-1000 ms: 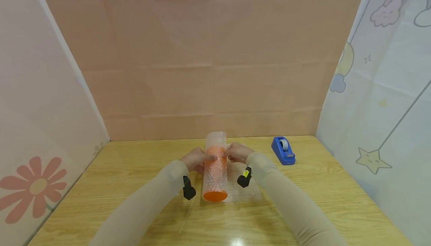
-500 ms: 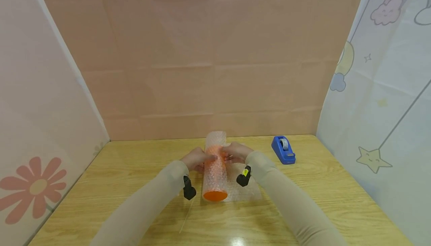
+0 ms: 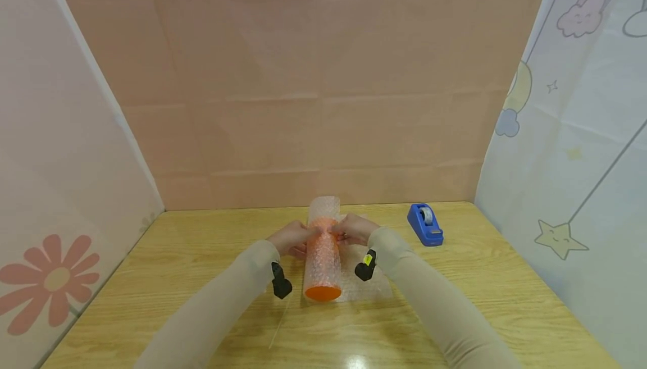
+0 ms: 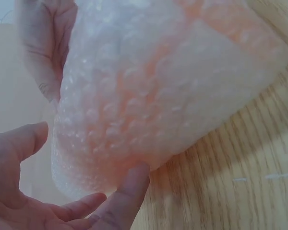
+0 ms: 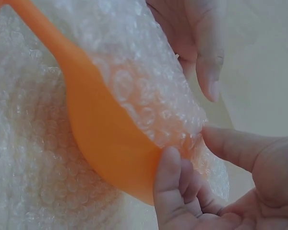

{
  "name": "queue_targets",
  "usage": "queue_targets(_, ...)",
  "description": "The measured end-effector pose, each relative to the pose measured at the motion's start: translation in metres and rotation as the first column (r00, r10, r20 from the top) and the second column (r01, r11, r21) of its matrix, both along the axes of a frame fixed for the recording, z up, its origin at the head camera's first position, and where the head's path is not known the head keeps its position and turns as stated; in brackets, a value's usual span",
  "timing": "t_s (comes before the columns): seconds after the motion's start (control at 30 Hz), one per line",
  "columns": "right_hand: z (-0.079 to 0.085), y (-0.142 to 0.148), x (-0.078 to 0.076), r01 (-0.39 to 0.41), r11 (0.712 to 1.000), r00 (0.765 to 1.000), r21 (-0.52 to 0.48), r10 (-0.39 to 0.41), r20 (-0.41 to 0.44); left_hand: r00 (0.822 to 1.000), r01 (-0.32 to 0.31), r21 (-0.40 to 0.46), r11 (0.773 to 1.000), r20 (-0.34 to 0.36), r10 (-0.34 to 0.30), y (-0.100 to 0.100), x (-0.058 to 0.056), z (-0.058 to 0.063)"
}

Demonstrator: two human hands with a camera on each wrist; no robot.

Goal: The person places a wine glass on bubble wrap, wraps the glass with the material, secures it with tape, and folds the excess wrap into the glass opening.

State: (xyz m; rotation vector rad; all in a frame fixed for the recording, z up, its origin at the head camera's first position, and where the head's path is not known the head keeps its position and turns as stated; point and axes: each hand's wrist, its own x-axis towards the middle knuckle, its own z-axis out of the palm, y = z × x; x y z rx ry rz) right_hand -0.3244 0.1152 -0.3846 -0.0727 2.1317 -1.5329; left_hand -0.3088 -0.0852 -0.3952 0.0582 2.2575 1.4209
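A roll of bubble wrap (image 3: 322, 265) lies lengthwise on the table around an orange hollow object (image 3: 323, 294), whose round end faces me. In the right wrist view the orange object (image 5: 105, 129) shows a smooth, broad body narrowing to a slim arm, partly covered by wrap. At the roll's left side is my left hand (image 3: 290, 238); its fingers touch the wrap low down, while the thumb stands off it. My right hand (image 3: 355, 229) pinches the wrap at the right side, thumb on the bubbles and fingertips against the orange body.
A flat stretch of bubble wrap (image 3: 366, 285) spreads right of the roll. Farther right stands a blue tape dispenser (image 3: 425, 226). A thin pale strip (image 3: 279, 328) lies on the wooden table (image 3: 202, 245) nearer me. Cloth-covered walls border the table at back and sides.
The right hand's fingers have uncurled somewhat and reached against the roll's side. The left thumb has slid back from the roll's top. Roll and dispenser stay put.
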Motion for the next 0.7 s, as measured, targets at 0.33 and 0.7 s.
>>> queue_targets(0.33, 0.0045, 0.0024, 0.0024, -0.009, 1.000, 1.000, 0.009, 0.009, 0.006, 0.995, -0.050, -0.001, 0.999, 0.088, 0.050, -0.0026, -0.0077, -0.0046)
queue_targets(0.7, 0.0027, 0.0030, 0.0019, -0.009, 1.000, 1.000, -0.019, 0.010, 0.019, 0.985, -0.082, 0.049, 0.995, 0.159, 0.073, -0.0001, -0.0069, -0.0060)
